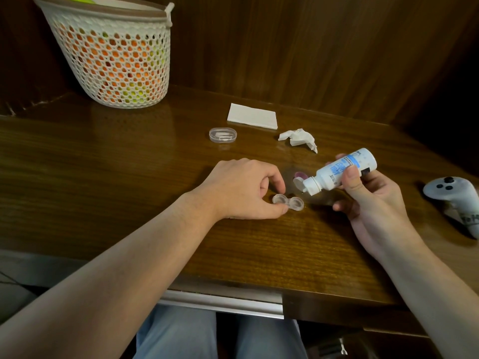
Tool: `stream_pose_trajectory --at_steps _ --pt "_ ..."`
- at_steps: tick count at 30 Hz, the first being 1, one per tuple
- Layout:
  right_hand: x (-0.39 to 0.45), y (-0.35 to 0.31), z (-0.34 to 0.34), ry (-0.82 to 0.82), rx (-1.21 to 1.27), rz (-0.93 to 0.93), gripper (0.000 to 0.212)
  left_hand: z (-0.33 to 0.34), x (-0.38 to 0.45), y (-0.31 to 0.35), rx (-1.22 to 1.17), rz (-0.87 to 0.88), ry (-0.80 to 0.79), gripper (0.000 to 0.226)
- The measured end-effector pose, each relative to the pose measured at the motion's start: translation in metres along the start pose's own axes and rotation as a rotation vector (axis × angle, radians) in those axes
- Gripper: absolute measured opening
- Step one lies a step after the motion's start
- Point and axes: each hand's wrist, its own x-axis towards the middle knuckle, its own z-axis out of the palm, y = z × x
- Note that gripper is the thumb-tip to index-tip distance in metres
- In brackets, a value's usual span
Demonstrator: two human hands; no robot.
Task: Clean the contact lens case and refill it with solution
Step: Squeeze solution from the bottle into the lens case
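Observation:
A clear two-well contact lens case lies open on the wooden table. My left hand pinches its left well between thumb and fingers. My right hand grips a white solution bottle with blue print, tilted down to the left. The bottle's flip cap hangs open, and its nozzle points toward the case from just above and to the right. A purple lens-case cap lies on the table behind the nozzle.
A white mesh basket stands at the back left. A folded tissue, a crumpled tissue and a small clear oval box lie behind the hands. A grey controller rests at the right edge.

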Motion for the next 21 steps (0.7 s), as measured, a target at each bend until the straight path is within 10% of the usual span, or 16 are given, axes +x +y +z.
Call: stream_pose_trajectory --at_steps 21 --pt "-0.0011 0.0001 -0.0005 -0.037 -0.020 -0.001 0.053 0.0002 -0.0005 0.0013 -0.004 -0.002 0.003 0.030"
